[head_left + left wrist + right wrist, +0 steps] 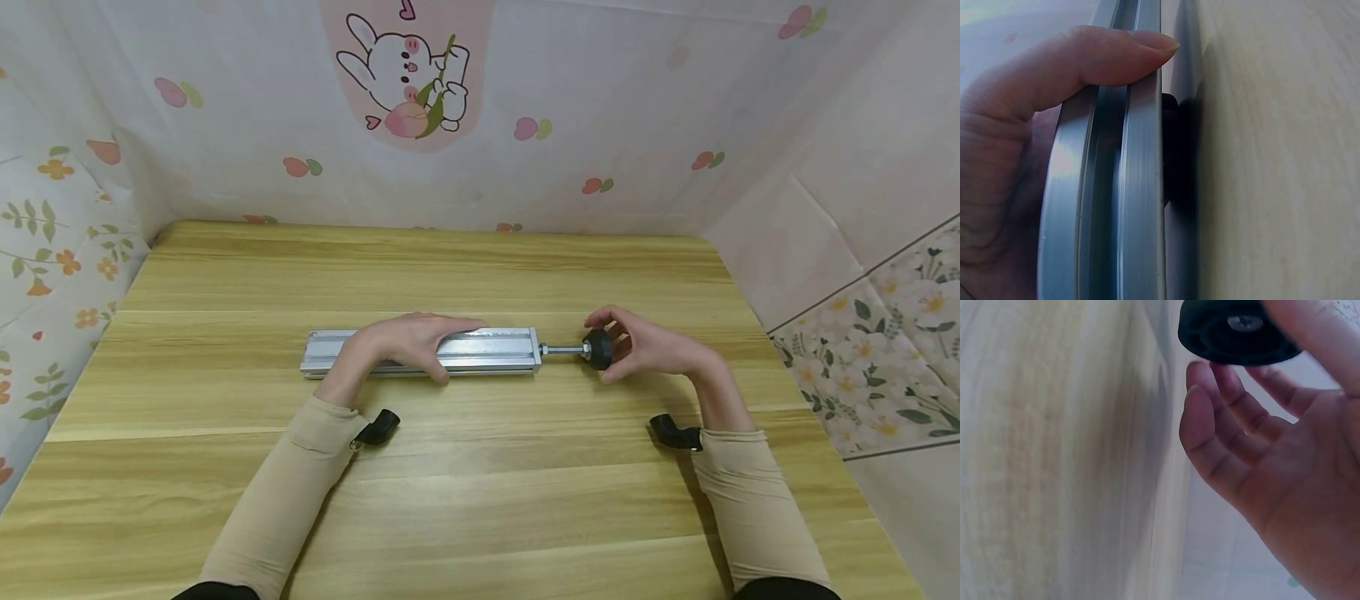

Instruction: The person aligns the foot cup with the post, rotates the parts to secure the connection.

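While the left hand (pixel 408 342) lies wrapped over the metal bar (pixel 495 350) mid-table (pixel 480 500), the right hand (pixel 645 346) pinches the black knob (pixel 597 348) at its rod end; rigid, probably weighty, slick metal; best gripped across its slotted sides.

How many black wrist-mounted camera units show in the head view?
2. One black unit sits at the left wrist, near the left hand on the aluminium rail; the other black unit at the right wrist, behind the right hand at the black knob.
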Tool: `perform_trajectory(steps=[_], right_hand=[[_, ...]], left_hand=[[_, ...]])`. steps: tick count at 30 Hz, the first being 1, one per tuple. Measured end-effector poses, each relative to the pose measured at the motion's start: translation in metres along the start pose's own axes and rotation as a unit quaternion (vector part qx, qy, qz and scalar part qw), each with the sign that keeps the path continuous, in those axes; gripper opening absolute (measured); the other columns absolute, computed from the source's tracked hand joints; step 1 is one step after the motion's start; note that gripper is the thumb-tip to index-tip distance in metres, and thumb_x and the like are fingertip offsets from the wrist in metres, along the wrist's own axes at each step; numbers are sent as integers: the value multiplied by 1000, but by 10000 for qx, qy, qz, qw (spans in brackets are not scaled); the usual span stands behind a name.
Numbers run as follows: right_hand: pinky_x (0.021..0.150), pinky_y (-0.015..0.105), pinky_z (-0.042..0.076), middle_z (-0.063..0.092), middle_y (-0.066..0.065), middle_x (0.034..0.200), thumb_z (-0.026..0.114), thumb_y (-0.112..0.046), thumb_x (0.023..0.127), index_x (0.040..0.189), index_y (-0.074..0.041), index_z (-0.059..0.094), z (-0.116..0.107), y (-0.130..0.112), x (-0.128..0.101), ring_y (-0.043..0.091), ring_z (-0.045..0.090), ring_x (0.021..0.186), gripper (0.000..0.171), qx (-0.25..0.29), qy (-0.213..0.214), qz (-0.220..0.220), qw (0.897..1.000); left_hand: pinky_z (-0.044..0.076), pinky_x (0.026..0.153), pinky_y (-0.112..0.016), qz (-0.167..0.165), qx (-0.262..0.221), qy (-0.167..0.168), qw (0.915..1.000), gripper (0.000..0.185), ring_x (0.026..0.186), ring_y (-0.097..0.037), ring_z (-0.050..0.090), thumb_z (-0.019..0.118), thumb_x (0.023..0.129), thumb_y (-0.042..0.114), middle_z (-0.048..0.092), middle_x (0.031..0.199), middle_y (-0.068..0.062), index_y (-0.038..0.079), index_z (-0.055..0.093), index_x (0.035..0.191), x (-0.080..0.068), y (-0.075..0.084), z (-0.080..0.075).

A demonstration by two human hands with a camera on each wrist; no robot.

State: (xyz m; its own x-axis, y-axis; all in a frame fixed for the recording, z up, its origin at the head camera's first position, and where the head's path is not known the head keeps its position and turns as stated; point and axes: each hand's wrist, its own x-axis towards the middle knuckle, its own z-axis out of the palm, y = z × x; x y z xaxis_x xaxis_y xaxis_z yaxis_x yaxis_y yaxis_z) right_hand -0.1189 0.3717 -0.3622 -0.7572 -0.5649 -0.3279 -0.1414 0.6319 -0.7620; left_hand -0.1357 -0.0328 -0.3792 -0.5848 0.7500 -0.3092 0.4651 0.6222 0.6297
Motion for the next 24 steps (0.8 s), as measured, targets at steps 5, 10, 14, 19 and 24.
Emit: perform_trajectory(steps=[5,10,14,19,24], right_hand=[[86,29,55,49,18,135,88,-7,78,138,-1,44,3,-4,2,23,57,106,74,-51,117,5,9999],[89,29,55,55,17,131,88,-7,77,138,1,47,2,-1,1,20,58,106,74,-68,290,-86,9995],[91,28,53,62,16,124,83,-10,84,137,1,50,-1,1,-2,16,60,105,64,-61,274,-61,9996],[88,25,50,69,15,113,73,-13,94,133,0,56,-5,4,-4,12,62,99,45,-114,66,21,9999],[86,25,51,69,14,113,65,-15,99,133,1,57,-7,6,-3,11,64,98,38,-124,-22,-62,9999]], left_hand=[[44,97,-37,-24,4,17,10000,101,109,-21,52,73,72,19,52,153,0,30,30,163,0,0,0],[44,97,-38,-48,33,17,10000,101,109,-21,52,73,72,20,51,155,0,31,30,163,0,0,0],[44,101,-40,-39,23,12,10000,102,113,-21,52,73,72,20,49,157,0,30,29,164,-1,0,0],[44,100,-40,-40,-14,18,10000,102,113,-21,52,73,72,19,50,156,0,31,30,163,-1,0,0],[44,102,-41,-17,-30,40,10000,102,114,-20,52,73,72,20,49,157,0,31,30,163,-1,0,0]])
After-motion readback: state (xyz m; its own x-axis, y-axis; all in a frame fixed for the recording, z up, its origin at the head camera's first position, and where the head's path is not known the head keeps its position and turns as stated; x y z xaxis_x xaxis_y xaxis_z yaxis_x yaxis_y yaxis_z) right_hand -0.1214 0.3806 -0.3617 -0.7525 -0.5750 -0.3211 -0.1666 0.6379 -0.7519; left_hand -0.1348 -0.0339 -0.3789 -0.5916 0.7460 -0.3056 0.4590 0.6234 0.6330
